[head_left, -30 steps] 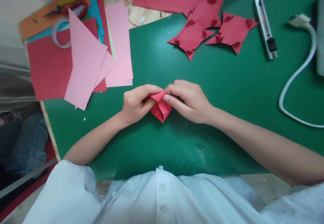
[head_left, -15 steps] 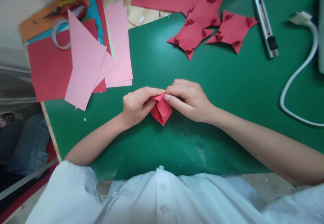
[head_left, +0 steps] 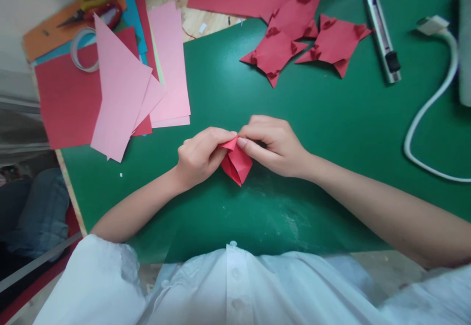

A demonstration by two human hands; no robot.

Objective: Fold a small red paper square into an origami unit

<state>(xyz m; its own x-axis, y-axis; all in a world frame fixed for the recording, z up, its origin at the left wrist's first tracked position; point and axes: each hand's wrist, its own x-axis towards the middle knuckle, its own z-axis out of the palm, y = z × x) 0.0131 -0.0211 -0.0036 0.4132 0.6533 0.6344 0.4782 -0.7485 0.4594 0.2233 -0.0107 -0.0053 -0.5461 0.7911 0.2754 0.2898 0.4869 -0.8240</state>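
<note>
Across the green mat [head_left: 331,119] my work spreads out, with pink sheets [head_left: 147,80] at the far left and three folded red stars [head_left: 301,40] at the far middle. Right of those lies a utility knife [head_left: 382,31]. Near the middle, my left hand [head_left: 198,156] and my right hand [head_left: 274,146] meet, fingertips pinched together on the small folded red paper [head_left: 237,163], which rests on the mat between them.

matt red paper piece [head_left: 237,164]; smooth green mat [head_left: 331,134]
</note>
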